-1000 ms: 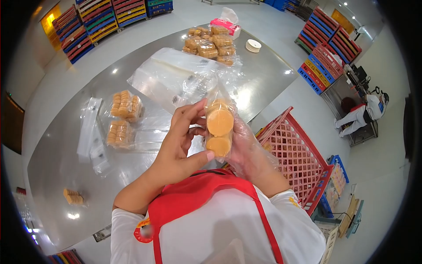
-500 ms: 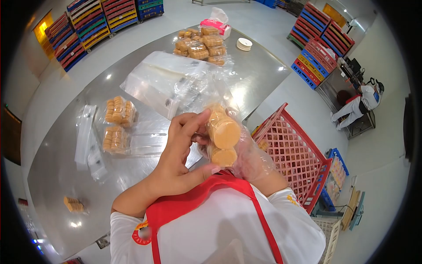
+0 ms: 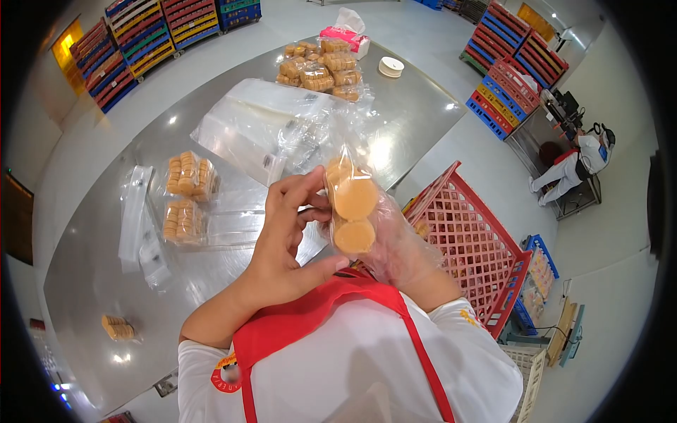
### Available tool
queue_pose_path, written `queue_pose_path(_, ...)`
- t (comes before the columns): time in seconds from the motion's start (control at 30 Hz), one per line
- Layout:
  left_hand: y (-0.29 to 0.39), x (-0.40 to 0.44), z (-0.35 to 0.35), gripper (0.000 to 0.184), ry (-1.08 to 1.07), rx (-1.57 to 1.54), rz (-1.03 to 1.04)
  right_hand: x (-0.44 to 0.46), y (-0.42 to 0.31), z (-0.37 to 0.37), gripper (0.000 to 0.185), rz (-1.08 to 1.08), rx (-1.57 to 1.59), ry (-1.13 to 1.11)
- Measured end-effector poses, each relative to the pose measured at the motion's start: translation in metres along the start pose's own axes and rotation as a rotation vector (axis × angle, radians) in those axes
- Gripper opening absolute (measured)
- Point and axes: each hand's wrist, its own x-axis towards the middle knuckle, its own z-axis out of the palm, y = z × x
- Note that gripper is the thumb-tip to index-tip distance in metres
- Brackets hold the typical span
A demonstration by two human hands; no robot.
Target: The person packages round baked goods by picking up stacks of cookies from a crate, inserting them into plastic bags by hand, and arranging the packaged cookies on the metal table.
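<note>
A clear plastic bag of round, pale orange biscuits [image 3: 355, 197] is held up in front of my chest, its biscuit faces towards me. My right hand [image 3: 402, 243], in a clear plastic glove, grips the bag from behind and from the right; the bag hides some of its fingers. My bare left hand [image 3: 289, 229] is at the bag's left side, fingers curved and thumb spread below, with the fingertips at the plastic. Flat clear bags [image 3: 261, 116] lie beyond on the steel table [image 3: 169, 282]. Two filled packs [image 3: 189, 176] lie to the left.
Several filled packs [image 3: 321, 67], a tissue pack [image 3: 345, 33] and a white roll [image 3: 391, 67] sit at the table's far end. A few loose biscuits [image 3: 117, 328] lie at left. A red crate [image 3: 469, 247] stands at right. Another person [image 3: 582, 166] is far right.
The bag has turned and tilted in my right hand, swinging right and then back left. My left thumb has come away from the bag's lower end. The view has shifted slightly.
</note>
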Motion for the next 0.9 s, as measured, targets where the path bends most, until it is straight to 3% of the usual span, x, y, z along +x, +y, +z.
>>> queue_pose_path(0.07,-0.004,-0.001,-0.001,0.095,0.020,-0.021,0.001,-0.007,-0.002,0.013,0.060,-0.050,-0.091,0.073)
queue_pose_path(0.17,-0.007,-0.001,-0.001,0.092,0.023,-0.032,0.000,0.003,0.001,-0.013,0.060,0.017,0.212,-0.103)
queue_pose_path(0.4,-0.016,-0.002,-0.005,0.084,-0.015,-0.030,-0.012,0.005,0.003,-0.011,0.053,-0.098,0.086,-0.037)
queue_pose_path(0.47,-0.016,-0.003,-0.005,0.078,0.013,0.016,-0.043,-0.006,-0.003,0.004,0.044,-0.124,0.041,0.056)
queue_pose_path(0.6,-0.029,-0.014,-0.020,0.061,-0.016,0.179,-0.128,0.004,0.005,-0.045,0.042,-0.270,0.201,-0.077)
queue_pose_path(0.67,-0.053,-0.030,-0.033,0.043,-0.032,0.294,-0.249,0.015,0.013,-0.086,0.047,-0.377,0.221,-0.230)
queue_pose_path(0.77,-0.139,-0.081,-0.046,0.027,0.147,0.275,-0.427,0.028,0.022,-0.122,0.058,-0.394,0.082,-0.056)
queue_pose_path(0.87,-0.188,-0.120,-0.054,0.021,0.194,0.296,-0.596,0.055,0.038,-0.162,0.060,-0.252,0.031,-0.112)
queue_pose_path(0.9,-0.183,-0.119,-0.053,0.016,0.164,0.435,-0.563,0.067,0.047,-0.176,0.061,-0.228,0.039,-0.130)
